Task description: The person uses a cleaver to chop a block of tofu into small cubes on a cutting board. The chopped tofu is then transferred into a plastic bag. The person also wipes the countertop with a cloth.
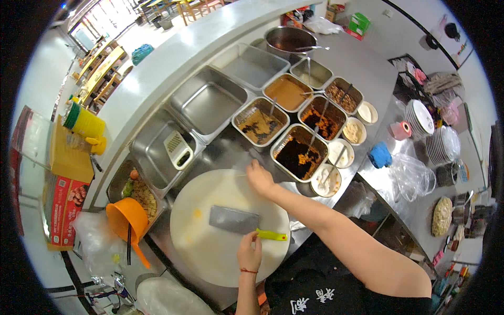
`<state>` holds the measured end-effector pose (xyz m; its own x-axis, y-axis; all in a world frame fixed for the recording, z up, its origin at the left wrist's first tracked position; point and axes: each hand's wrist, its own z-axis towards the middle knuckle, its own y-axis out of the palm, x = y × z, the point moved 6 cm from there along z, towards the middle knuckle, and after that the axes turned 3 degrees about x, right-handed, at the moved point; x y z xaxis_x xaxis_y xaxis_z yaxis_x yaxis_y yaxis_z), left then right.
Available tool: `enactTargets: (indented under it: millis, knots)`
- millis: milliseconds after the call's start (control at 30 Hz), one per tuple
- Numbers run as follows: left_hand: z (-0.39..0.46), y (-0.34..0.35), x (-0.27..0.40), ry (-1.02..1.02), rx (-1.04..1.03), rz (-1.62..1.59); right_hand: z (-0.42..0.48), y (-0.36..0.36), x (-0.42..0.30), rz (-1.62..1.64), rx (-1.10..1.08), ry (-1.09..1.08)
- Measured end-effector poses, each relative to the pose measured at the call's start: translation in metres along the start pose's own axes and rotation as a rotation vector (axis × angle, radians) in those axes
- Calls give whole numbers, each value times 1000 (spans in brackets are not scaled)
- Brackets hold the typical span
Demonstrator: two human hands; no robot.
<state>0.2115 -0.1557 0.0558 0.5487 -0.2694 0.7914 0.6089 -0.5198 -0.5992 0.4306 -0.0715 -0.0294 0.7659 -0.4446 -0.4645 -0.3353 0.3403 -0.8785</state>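
Observation:
A cleaver (234, 219) with a lime-green handle (272, 235) lies on a round white cutting board (208, 260). My left hand (250, 250), a red string at its wrist, has its fingertips at the joint of blade and handle; whether they grip it is unclear. Over the board's far edge is my right hand (260, 179), fingers bent down at the rim, beside the steel pan of dark chili sauce (293, 159). A thin pale strand or edge shows by its fingertips; what it holds, if anything, is hidden.
Steel pans of sauces (260, 122) with spoons and small white bowls (326, 181) stand beyond the board. A grater (178, 149) lies in a steel pan at left, near an orange ladle (128, 216). Stacked plates (419, 118) stand at right.

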Motion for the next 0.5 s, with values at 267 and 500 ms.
enactTargets:
  millis: [267,500]
  knots:
    - [1,102,39,349,-307,249,-61,-124,0,672,102,60]
    - [15,188,20,719,-352,316,-295,-186,118,469,234,548]
